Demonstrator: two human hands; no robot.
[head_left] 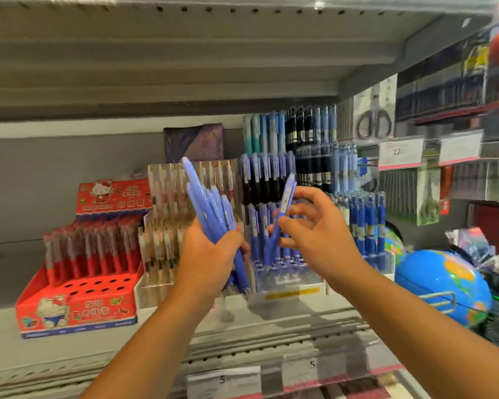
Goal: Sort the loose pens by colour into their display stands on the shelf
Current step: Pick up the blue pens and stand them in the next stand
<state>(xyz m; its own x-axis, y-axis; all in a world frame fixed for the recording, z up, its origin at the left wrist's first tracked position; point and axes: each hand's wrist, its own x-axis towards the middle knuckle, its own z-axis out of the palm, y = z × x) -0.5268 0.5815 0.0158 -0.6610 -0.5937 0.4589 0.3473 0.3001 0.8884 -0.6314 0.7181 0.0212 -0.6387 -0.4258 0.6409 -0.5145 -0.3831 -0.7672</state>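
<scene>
**A:** What's at the far left?

**B:** A red stand (pixel 75 298) of red pens, with some front holes vacant. That's the wrong colour for what's in hand. Next to it, the left hand (pixel 211 254) is wrapped round a bundle of blue pens (pixel 211 208), held up in front of the shelf.

**A:** Any risk there?

**B:** The bundle fans out above the fist. If the grip slackens, I'd expect one pen to slide free and drop.

**A:** And further right?

**B:** The right hand (pixel 314 226) pinches a single blue pen (pixel 283 214) between thumb and fingertips. The pen is tilted, with its lower end near the holed base of the blue stand (pixel 288 283). Blur hides whether the tip is already in a hole.

**A:** What could go wrong there?

**B:** Going in at that slant, it could miss the hole or knock over the pens standing beside it. The globe (pixel 441 283) also sits near the right forearm, so a wide swing could nudge it.
</scene>
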